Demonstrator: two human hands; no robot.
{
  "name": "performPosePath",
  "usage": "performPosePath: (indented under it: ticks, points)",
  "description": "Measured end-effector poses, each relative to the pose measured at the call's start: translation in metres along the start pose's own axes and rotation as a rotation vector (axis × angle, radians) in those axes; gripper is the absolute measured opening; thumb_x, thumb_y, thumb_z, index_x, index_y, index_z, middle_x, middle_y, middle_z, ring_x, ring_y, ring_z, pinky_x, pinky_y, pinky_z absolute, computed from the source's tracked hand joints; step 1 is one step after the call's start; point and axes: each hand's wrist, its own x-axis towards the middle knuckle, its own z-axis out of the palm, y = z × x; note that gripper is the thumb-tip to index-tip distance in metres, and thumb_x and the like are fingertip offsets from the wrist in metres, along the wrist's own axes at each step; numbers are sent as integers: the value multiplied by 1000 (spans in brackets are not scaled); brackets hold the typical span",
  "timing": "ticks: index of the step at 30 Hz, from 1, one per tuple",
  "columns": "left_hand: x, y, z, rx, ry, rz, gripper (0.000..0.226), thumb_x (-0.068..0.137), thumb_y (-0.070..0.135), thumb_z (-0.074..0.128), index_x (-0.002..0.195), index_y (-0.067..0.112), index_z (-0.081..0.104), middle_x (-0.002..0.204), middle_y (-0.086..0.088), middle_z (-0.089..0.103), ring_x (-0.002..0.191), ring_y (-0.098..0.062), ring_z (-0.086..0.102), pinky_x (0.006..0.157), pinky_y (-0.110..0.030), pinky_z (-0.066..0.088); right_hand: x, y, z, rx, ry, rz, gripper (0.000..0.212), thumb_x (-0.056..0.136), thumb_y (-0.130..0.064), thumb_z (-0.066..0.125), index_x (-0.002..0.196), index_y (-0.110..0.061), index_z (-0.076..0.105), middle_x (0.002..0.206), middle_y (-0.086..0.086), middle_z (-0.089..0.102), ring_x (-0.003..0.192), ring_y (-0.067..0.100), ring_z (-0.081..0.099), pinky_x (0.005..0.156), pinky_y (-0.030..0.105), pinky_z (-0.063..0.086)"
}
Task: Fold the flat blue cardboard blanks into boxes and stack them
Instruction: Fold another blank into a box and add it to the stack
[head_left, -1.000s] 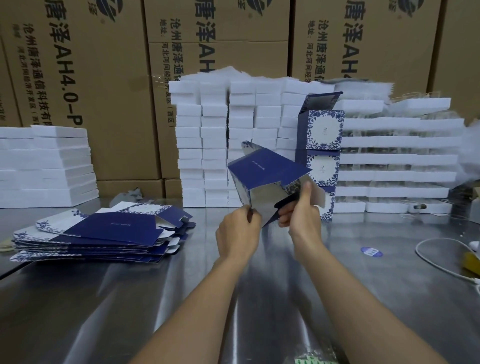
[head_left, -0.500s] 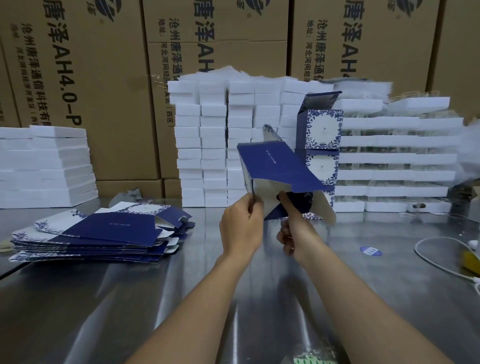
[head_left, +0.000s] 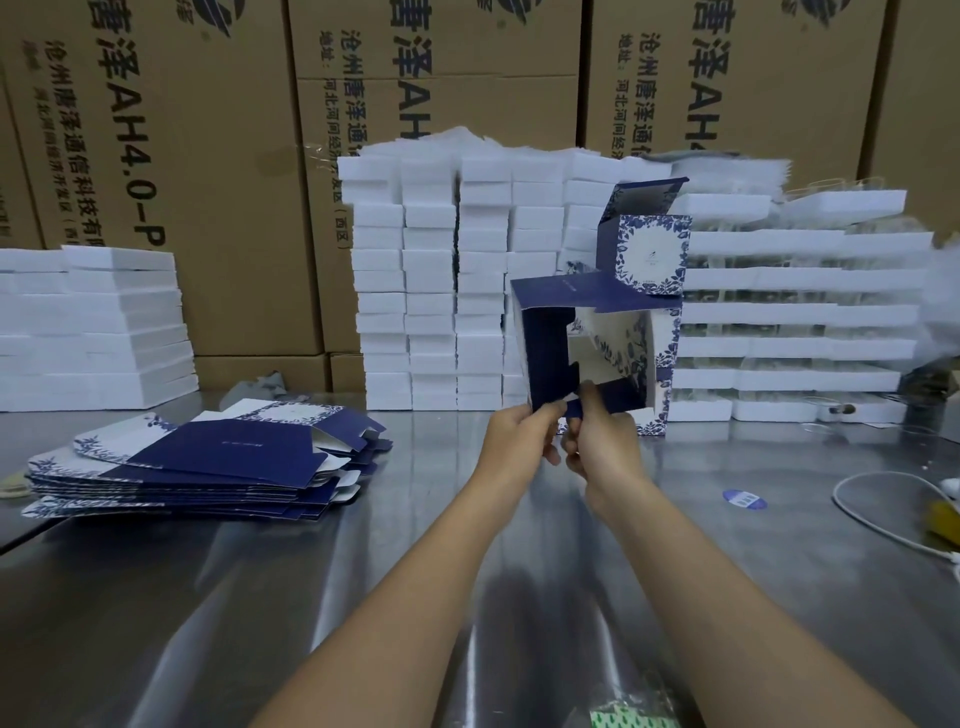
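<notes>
I hold a half-formed blue box (head_left: 571, 306) in the air at centre, its open end facing me with flaps partly folded in. My left hand (head_left: 517, 441) grips its lower left edge. My right hand (head_left: 602, 441) pinches a bottom flap beside it. A pile of flat blue blanks (head_left: 208, 462) lies on the steel table (head_left: 363, 571) to the left. A stack of finished blue-and-white boxes (head_left: 649, 254) stands behind the held box, the top one with its lid open; the lower ones are partly hidden.
Columns of white foam blocks (head_left: 441, 280) stand behind, with more at far left (head_left: 93, 327) and white trays at right (head_left: 795, 312). Brown cartons form the back wall. A white cable (head_left: 872, 514) and a blue sticker (head_left: 744, 500) lie at right.
The box has turned so its open end faces me and has squared up. Both hands have shifted to its lower edge, the right one now pinching a bottom flap.
</notes>
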Motion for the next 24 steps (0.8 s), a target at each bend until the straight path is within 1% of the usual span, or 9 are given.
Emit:
performPosePath:
  ticks: [2, 4, 5, 7, 11, 13, 17, 20, 24]
  points:
    - [-2, 3, 1, -94, -11, -25, 39, 97, 23, 63, 58, 23, 59, 53, 8, 59, 50, -10, 52, 52, -25, 35, 0, 0, 0, -15, -19, -1, 39, 102, -39, 57, 70, -17, 55, 54, 0, 48, 38, 11, 41, 40, 19, 29]
    - [-3, 4, 2, -152, 28, -35, 33, 98, 19, 60, 65, 17, 58, 53, 4, 57, 50, -11, 51, 55, -27, 35, -2, -1, 1, -40, -86, 20, 44, 98, -41, 62, 60, -20, 56, 55, 1, 50, 41, 12, 42, 41, 20, 30]
    - [-3, 5, 2, -178, 41, -41, 29, 97, 19, 59, 69, 14, 57, 55, 2, 57, 50, -12, 51, 56, -28, 37, -4, -1, 3, -45, -137, 36, 46, 95, -40, 64, 54, -21, 56, 54, 2, 51, 44, 12, 42, 43, 22, 29]
    - [-3, 6, 1, -207, 42, -55, 23, 96, 19, 59, 73, 13, 56, 58, -1, 57, 50, -14, 51, 58, -30, 38, -7, -2, 5, -21, -230, 67, 42, 91, -35, 64, 53, -21, 54, 55, 3, 49, 49, 13, 40, 47, 24, 26]
    - [-1, 6, -3, -195, 32, -78, 27, 94, 27, 64, 70, 18, 56, 60, 0, 56, 53, -13, 49, 57, -29, 35, -7, -3, 3, 72, -315, 111, 40, 91, -30, 61, 53, -21, 54, 57, 0, 43, 51, 13, 34, 46, 23, 23]
    - [-2, 6, -1, -230, 47, -95, 28, 94, 28, 66, 69, 19, 55, 60, 1, 56, 52, -12, 48, 56, -27, 34, -7, -3, 3, 94, -319, 115, 38, 91, -26, 59, 54, -21, 55, 56, -1, 43, 51, 13, 35, 45, 23, 24]
    - [-2, 5, 1, -231, 91, -130, 27, 96, 30, 66, 71, 20, 58, 61, 4, 58, 49, -8, 45, 55, -25, 35, -8, -3, 5, 2, -256, 60, 38, 93, -22, 60, 55, -19, 54, 55, -2, 42, 44, 11, 39, 41, 21, 28]
    - [-2, 5, 1, -259, 104, -141, 27, 94, 26, 65, 68, 19, 58, 59, 3, 55, 50, -10, 43, 54, -26, 33, -10, -5, 5, -26, -252, 66, 34, 91, -22, 62, 58, -19, 55, 57, -1, 43, 46, 11, 37, 41, 20, 27]
    - [0, 5, -1, -308, 143, -137, 25, 96, 18, 61, 71, 16, 58, 57, 4, 52, 51, -11, 41, 54, -27, 30, -10, -4, 5, -43, -215, 36, 27, 93, -23, 65, 68, -15, 67, 56, -3, 46, 46, 9, 37, 41, 20, 27]
